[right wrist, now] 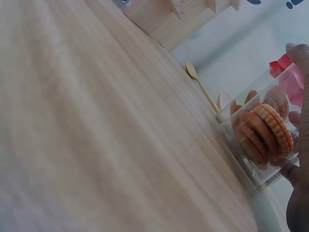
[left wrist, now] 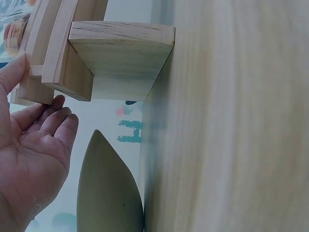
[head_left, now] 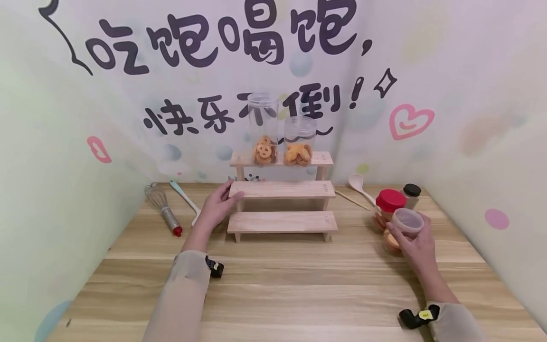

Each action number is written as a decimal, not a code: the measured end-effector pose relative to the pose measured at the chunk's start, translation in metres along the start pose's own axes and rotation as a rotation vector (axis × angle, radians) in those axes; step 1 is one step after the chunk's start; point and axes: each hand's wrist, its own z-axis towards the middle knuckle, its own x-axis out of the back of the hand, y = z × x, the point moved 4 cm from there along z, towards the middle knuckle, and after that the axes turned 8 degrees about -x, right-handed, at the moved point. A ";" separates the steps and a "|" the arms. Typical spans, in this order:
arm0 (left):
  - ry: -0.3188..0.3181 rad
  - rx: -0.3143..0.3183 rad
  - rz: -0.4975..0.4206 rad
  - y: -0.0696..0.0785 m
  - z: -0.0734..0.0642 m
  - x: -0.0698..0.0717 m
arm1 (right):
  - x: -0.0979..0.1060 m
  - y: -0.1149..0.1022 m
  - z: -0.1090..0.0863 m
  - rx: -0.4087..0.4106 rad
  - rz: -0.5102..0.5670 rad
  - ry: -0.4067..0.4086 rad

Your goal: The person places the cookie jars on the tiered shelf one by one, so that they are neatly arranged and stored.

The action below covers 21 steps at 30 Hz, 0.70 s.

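Note:
A three-tier wooden stand (head_left: 282, 189) is in the middle of the table. My left hand (head_left: 217, 204) grips the left end of its middle shelf, thumb on top; in the left wrist view the fingers lie at the board's underside. On the right, my right hand (head_left: 420, 244) holds a clear plastic jar (head_left: 408, 221) from both sides. Round biscuits (right wrist: 265, 130) show inside this jar in the right wrist view. Two clear jars of biscuits, a tall one (head_left: 264, 149) and a shorter one (head_left: 300, 152), are on the top shelf.
Behind the held jar are a red-lidded jar (head_left: 391, 202) and a black-capped jar (head_left: 411, 192). A white ladle (head_left: 359, 185) and a wooden spoon (right wrist: 191, 70) lie nearby. Left of the stand lie a whisk (head_left: 164, 206) and a blue-handled utensil (head_left: 183, 194). Printed fabric hangs behind.

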 end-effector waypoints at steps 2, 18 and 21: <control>-0.001 0.000 -0.002 -0.001 0.000 0.000 | -0.001 0.001 -0.001 0.005 0.006 -0.001; -0.001 0.010 -0.006 -0.004 0.001 0.001 | -0.004 -0.001 0.000 0.018 -0.016 -0.002; -0.001 0.002 -0.018 -0.003 0.001 0.000 | -0.004 -0.001 0.000 0.016 -0.013 -0.001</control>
